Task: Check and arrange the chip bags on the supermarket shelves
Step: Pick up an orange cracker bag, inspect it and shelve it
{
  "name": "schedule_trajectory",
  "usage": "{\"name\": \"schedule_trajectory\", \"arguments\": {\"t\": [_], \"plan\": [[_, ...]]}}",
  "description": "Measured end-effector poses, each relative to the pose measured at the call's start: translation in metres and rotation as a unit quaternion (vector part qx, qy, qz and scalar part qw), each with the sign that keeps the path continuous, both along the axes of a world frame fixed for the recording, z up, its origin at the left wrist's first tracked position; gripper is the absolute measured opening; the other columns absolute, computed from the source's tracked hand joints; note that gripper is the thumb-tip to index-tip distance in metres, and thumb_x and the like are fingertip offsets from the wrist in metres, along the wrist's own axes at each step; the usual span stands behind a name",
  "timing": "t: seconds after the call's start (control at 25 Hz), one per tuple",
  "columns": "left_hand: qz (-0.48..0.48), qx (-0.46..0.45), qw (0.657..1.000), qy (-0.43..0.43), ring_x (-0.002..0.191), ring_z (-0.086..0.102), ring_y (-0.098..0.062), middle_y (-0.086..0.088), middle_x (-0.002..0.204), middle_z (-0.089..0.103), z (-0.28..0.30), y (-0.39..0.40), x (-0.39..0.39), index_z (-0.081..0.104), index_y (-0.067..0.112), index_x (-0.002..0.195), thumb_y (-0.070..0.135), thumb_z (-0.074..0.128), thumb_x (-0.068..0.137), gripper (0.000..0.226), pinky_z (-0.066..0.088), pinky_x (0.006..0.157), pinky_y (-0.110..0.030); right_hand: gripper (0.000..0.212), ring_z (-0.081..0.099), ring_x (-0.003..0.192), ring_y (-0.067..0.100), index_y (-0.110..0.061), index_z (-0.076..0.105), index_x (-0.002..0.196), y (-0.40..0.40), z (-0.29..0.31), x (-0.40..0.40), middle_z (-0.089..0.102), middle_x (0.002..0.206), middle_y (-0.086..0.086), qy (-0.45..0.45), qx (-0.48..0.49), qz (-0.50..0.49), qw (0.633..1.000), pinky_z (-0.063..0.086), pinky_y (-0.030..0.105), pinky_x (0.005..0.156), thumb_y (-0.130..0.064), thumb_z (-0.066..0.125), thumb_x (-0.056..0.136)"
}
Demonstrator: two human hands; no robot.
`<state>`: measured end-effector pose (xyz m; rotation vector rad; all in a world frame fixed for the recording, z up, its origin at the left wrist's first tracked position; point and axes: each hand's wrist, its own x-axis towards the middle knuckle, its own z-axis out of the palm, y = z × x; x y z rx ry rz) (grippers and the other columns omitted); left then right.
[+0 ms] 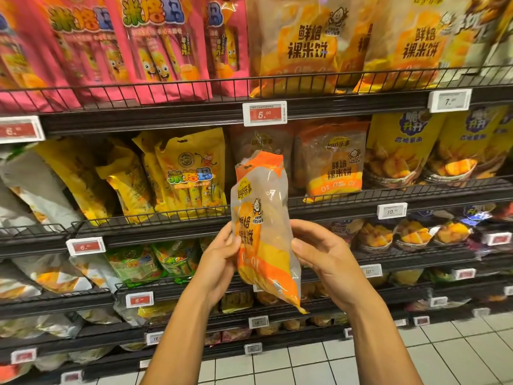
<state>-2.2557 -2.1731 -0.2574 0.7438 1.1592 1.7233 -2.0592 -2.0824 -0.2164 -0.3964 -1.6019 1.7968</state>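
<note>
An orange and grey chip bag [263,218] stands upright in front of me, turned edge-on toward the left. My left hand [219,257] grips its left edge with curled fingers. My right hand [319,251] holds its right side, thumb on the front. Behind the bag's top is a dim slot [258,143] in the second shelf row, with a bag of the same kind [333,162] standing just right of it.
Black wire shelves [194,218] run across the view at several heights. Pink bags [155,45] and large orange bags [302,43] fill the top row, yellow bags [191,173] the second. Price tags [264,113] hang on the rails. White floor tiles [416,357] lie lower right.
</note>
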Motion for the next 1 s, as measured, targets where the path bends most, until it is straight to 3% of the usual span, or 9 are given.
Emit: {"name": "schedule_trajectory", "arguments": {"t": [0.12, 0.24, 0.36, 0.44, 0.6, 0.68, 0.8, 0.92, 1.0], "plan": [[0.002, -0.006, 1.0, 0.001, 0.123, 0.059, -0.026, -0.009, 0.134, 0.062, -0.002, 0.002, -0.001, 0.048, 0.014, 0.141, 0.012, 0.044, 0.1, 0.042, 0.05, 0.092, -0.036, 0.038, 0.072, 0.103, 0.019, -0.02, 0.073, 0.114, -0.002, -0.002, -0.003, 0.074, 0.115, 0.006, 0.003, 0.008, -0.017, 1.0, 0.057, 0.026, 0.077, -0.024, 0.078, 0.078], [0.006, -0.012, 1.0, -0.002, 0.122, 0.06, -0.027, -0.01, 0.133, 0.063, -0.006, 0.0, -0.001, 0.049, 0.014, 0.14, 0.009, 0.042, 0.101, 0.04, 0.047, 0.096, -0.04, 0.044, 0.072, 0.103, 0.021, -0.019, 0.073, 0.114, -0.004, 0.0, -0.005, 0.074, 0.114, 0.007, -0.002, 0.013, -0.019, 1.0, 0.057, 0.026, 0.078, -0.032, 0.082, 0.072], [0.028, -0.018, 0.999, 0.017, 0.109, 0.067, -0.021, -0.008, 0.127, 0.067, -0.002, -0.005, -0.003, 0.053, 0.016, 0.136, 0.012, 0.049, 0.097, 0.039, 0.054, 0.081, -0.034, 0.046, 0.071, 0.106, 0.02, -0.023, 0.073, 0.116, -0.003, 0.001, -0.003, 0.074, 0.117, 0.005, -0.001, 0.006, -0.005, 1.0, 0.057, 0.026, 0.079, -0.037, 0.082, 0.073], [0.071, -0.016, 0.997, 0.018, 0.102, 0.07, -0.02, -0.006, 0.122, 0.07, 0.002, -0.009, -0.007, 0.054, 0.017, 0.133, 0.016, 0.064, 0.089, 0.045, 0.057, 0.07, -0.029, 0.036, 0.071, 0.109, 0.02, -0.026, 0.072, 0.118, 0.0, -0.002, -0.001, 0.073, 0.119, 0.003, -0.012, -0.01, -0.004, 1.0, 0.058, 0.027, 0.079, -0.029, 0.076, 0.083], [0.136, -0.013, 0.99, 0.035, 0.105, 0.069, -0.019, -0.001, 0.119, 0.07, 0.008, -0.018, -0.013, 0.057, 0.02, 0.128, 0.015, 0.087, 0.065, 0.07, 0.058, 0.071, -0.028, 0.029, 0.071, 0.11, 0.021, -0.033, 0.072, 0.119, 0.005, -0.012, -0.004, 0.075, 0.119, 0.001, -0.06, -0.033, -0.02, 0.997, 0.059, 0.029, 0.078, -0.016, 0.056, 0.101], [0.14, -0.015, 0.989, 0.049, 0.101, 0.071, -0.018, 0.0, 0.115, 0.072, 0.008, -0.022, -0.015, 0.057, 0.021, 0.126, 0.012, 0.089, 0.06, 0.075, 0.058, 0.069, -0.027, 0.032, 0.07, 0.111, 0.019, -0.035, 0.072, 0.119, 0.006, -0.015, -0.007, 0.074, 0.119, -0.002, -0.077, -0.032, -0.025, 0.996, 0.059, 0.03, 0.079, -0.019, 0.049, 0.104], [0.137, -0.029, 0.985, 0.098, 0.1, 0.071, -0.018, 0.001, 0.11, 0.074, 0.01, -0.027, -0.014, 0.057, 0.023, 0.127, 0.015, 0.085, 0.058, 0.075, 0.058, 0.07, -0.029, 0.033, 0.066, 0.117, 0.015, -0.034, 0.071, 0.121, 0.008, -0.02, -0.01, 0.072, 0.124, -0.005, -0.079, -0.042, -0.019, 0.996, 0.055, 0.039, 0.092, -0.032, 0.044, 0.103], [0.151, -0.044, 0.975, 0.157, 0.099, 0.07, -0.014, 0.005, 0.108, 0.074, 0.012, -0.032, -0.013, 0.062, 0.03, 0.115, 0.015, 0.084, 0.056, 0.064, 0.058, 0.072, -0.028, 0.035, 0.066, 0.117, 0.013, -0.038, 0.067, 0.125, 0.008, -0.022, -0.008, 0.071, 0.127, -0.005, -0.087, -0.022, 0.026, 0.996, 0.052, 0.034, 0.091, -0.045, 0.057, 0.093], [0.158, -0.051, 0.968, 0.191, 0.101, 0.069, -0.018, 0.003, 0.112, 0.072, 0.015, -0.033, -0.012, 0.062, 0.031, 0.111, 0.013, 0.085, 0.059, 0.06, 0.058, 0.078, -0.035, 0.042, 0.067, 0.115, 0.01, -0.043, 0.065, 0.122, 0.007, -0.024, -0.006, 0.071, 0.124, -0.008, -0.1, 0.012, 0.03, 0.994, 0.055, 0.026, 0.085, -0.043, 0.073, 0.082]]}}
